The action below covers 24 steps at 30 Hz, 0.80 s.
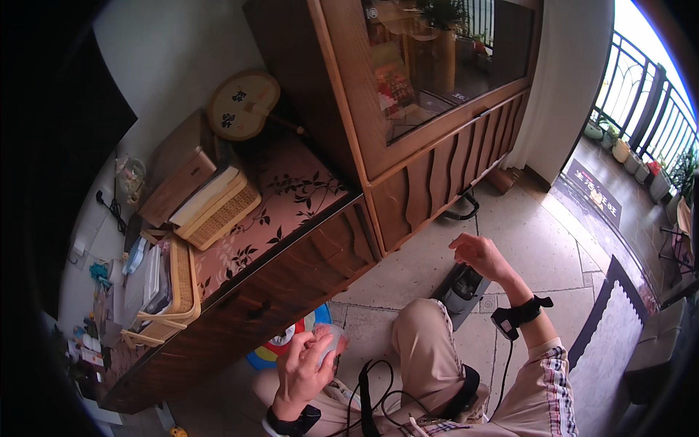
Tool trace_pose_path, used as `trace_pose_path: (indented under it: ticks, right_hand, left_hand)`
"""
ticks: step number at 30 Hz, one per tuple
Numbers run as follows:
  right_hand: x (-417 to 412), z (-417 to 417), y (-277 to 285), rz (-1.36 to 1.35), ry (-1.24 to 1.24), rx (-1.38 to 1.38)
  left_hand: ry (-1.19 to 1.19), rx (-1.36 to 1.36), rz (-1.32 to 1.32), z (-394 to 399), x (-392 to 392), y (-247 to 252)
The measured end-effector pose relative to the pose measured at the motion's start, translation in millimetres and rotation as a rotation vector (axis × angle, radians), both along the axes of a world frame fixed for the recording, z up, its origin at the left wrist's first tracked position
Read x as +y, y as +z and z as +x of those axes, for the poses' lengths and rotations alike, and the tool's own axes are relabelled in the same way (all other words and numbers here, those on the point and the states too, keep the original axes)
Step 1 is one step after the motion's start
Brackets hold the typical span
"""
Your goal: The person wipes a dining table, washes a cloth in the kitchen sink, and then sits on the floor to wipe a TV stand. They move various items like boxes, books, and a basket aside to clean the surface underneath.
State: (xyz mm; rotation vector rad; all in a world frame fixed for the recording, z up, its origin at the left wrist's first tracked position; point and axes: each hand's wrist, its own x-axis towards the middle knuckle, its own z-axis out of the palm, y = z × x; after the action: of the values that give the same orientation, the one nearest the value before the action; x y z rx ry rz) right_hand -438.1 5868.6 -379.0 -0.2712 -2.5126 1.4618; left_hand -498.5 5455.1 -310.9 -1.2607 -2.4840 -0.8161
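In my left hand (pixel 308 360), at the lower middle, is a small translucent container (pixel 332 345) with something pink or red in or on it. The fingers close around its near side. My right hand (pixel 480 254) is raised to the right, above a grey and black vacuum or similar device (pixel 465 289) on the floor; its fingers are loosely curled and I see nothing in them. Whether it touches the device I cannot tell. Both wrists wear black straps. A round, multicoloured board or mat (pixel 322 314) lies partly hidden beyond my left hand. Black cables (pixel 382 363) hang over my lap.
A wooden cabinet (pixel 306 262) runs along the left, bearing wicker baskets (pixel 218 210), a box (pixel 177 183) and a round hand fan (pixel 243 106). A tall glass-fronted cabinet (pixel 349 136) adjoins it. A grey mat (pixel 606 333) and a dark seat (pixel 658 344) are at right.
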Motion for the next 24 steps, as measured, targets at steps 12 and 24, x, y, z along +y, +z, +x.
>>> trace_pose_path:
  ticks: [12,24]
  right_hand:
    - [-139.3,-205.2,159.6,0.721,0.18,0.41]
    - [-121.8,-395.4,114.5,0.87,0.007,0.154]
  left_hand:
    - [-0.295,0.636,0.188,89.3,-7.7,149.5]
    - [-0.19,0.334,0.389,49.9,-74.8,113.3]
